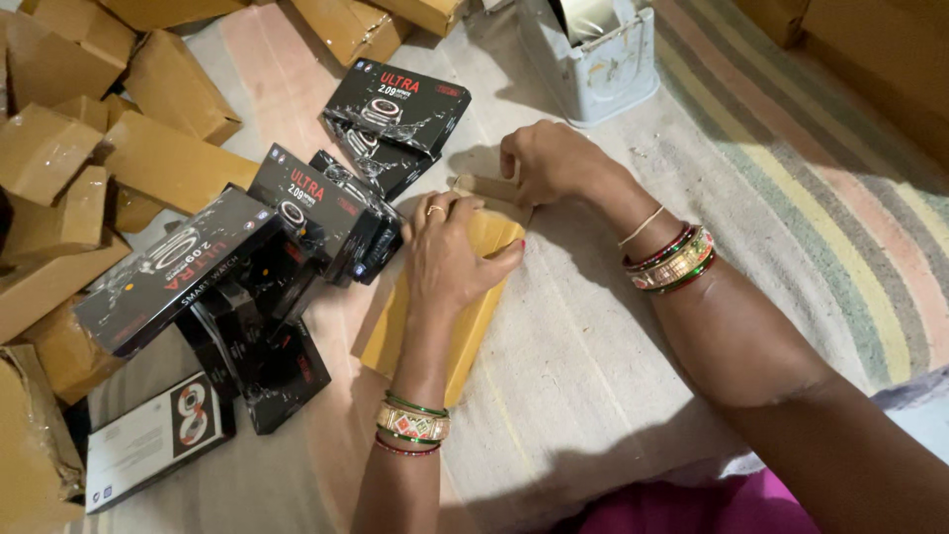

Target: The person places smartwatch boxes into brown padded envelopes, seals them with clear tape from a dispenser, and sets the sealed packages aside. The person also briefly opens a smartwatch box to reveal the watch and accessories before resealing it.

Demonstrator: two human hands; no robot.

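At frame centre, pressing flat with left hand [447,259] on a light, stiff, easily creased yellow cardboard box [435,321], right hand [550,163] curled on its end flap [486,186]; probably best gripped by side edges; black product boxes [297,213] at left.

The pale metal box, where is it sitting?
The pale metal box stands at the top of the head view, on the striped cloth, just beyond the right hand.

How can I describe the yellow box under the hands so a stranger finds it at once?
Start at the pale cloth on the floor. Right of the black boxes lies the yellow box, pressed by the left hand, with the right hand at its far flap. Unlike those, it is plain.
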